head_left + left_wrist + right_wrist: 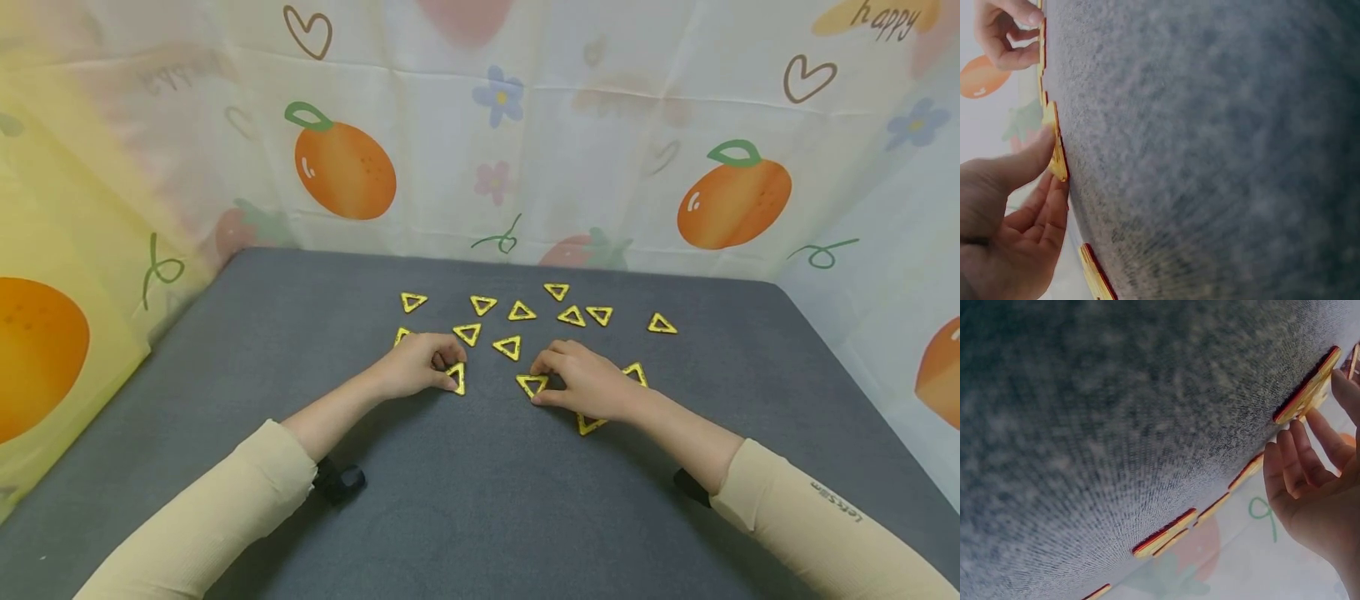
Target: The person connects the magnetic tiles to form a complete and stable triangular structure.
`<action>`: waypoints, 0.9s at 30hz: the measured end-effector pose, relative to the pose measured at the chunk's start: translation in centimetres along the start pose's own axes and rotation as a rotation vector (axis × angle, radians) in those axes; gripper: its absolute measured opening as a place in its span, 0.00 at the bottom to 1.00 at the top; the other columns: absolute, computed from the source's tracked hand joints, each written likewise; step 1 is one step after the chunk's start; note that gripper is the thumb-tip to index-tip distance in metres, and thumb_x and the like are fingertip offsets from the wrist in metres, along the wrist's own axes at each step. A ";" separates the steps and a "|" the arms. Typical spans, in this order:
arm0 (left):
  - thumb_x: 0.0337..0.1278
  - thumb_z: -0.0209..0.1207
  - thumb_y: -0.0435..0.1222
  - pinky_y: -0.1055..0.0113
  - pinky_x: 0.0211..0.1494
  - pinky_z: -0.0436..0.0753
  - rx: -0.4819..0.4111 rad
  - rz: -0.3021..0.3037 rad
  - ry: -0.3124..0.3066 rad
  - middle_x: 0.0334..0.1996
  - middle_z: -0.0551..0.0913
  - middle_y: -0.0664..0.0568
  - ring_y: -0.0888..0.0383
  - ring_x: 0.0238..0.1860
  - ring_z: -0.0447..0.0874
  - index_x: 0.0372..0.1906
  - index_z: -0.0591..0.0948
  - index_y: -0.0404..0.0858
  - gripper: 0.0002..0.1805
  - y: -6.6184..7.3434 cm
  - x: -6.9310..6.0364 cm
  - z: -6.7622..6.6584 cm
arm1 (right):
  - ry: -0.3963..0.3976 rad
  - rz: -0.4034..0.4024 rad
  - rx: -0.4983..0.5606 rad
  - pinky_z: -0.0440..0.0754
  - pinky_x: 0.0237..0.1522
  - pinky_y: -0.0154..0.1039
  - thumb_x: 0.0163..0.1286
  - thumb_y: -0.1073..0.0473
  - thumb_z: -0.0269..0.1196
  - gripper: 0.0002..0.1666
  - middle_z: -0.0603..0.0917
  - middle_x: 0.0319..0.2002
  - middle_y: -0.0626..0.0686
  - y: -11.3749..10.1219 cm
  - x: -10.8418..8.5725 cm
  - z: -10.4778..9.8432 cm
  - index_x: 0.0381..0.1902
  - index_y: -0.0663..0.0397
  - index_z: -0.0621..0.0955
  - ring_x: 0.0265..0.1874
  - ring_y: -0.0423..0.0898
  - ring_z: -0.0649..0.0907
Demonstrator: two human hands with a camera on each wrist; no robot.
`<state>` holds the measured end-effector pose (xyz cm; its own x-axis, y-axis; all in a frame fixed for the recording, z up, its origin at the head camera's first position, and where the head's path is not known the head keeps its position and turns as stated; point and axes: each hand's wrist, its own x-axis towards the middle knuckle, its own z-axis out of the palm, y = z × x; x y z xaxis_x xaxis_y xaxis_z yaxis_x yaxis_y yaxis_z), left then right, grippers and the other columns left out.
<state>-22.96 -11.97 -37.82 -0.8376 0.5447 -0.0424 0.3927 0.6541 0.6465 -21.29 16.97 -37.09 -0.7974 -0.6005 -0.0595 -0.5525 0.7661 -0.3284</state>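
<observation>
Hollow yellow triangle pieces with dark red edges lie flat on the grey table. In the head view my left hand (420,365) pinches one yellow triangle (461,380) between thumb and fingers; the left wrist view shows the thumb on this triangle (1059,156). To its right, my right hand (587,379) grips another yellow triangle (527,378), thumb at the near side and index finger at the far side. Partly hidden by the right hand and wrist are a triangle (591,427) below and a triangle (637,372) beyond. Another triangle (402,335) shows behind my left hand.
Several more yellow triangles are scattered farther back, among them one triangle (507,347) between the hands and one triangle (662,324) off to the right. The grey table (480,517) ends at a printed curtain (442,167) behind and at both sides.
</observation>
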 end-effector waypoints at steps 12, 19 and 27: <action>0.59 0.65 0.30 0.68 0.38 0.78 -0.020 -0.008 -0.024 0.30 0.85 0.50 0.60 0.31 0.79 0.42 0.84 0.40 0.08 0.9 0.7 0.1 | -0.008 0.000 -0.012 0.81 0.51 0.45 0.65 0.44 0.67 0.21 0.81 0.49 0.49 -0.1 0.0 -0.1 0.51 0.46 0.82 0.49 0.46 0.80; 0.60 0.64 0.30 0.69 0.36 0.75 -0.097 -0.005 -0.077 0.29 0.83 0.50 0.61 0.29 0.76 0.42 0.82 0.40 0.07 2.2 0.8 1.0 | -0.004 -0.007 -0.018 0.81 0.50 0.44 0.66 0.44 0.67 0.20 0.81 0.48 0.49 -0.1 0.0 0.0 0.51 0.46 0.82 0.48 0.46 0.80; 0.58 0.66 0.30 0.71 0.33 0.79 -0.264 -0.072 -0.123 0.27 0.84 0.50 0.63 0.27 0.80 0.42 0.82 0.39 0.08 4.1 0.8 2.5 | -0.005 -0.009 -0.027 0.81 0.49 0.45 0.66 0.43 0.66 0.21 0.81 0.49 0.49 -0.1 -0.1 -0.1 0.51 0.46 0.81 0.49 0.46 0.80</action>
<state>-21.06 -7.50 -37.11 -0.8011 0.5718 -0.1768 0.2083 0.5433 0.8133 -21.18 16.96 -36.93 -0.7909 -0.6088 -0.0610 -0.5663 0.7661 -0.3038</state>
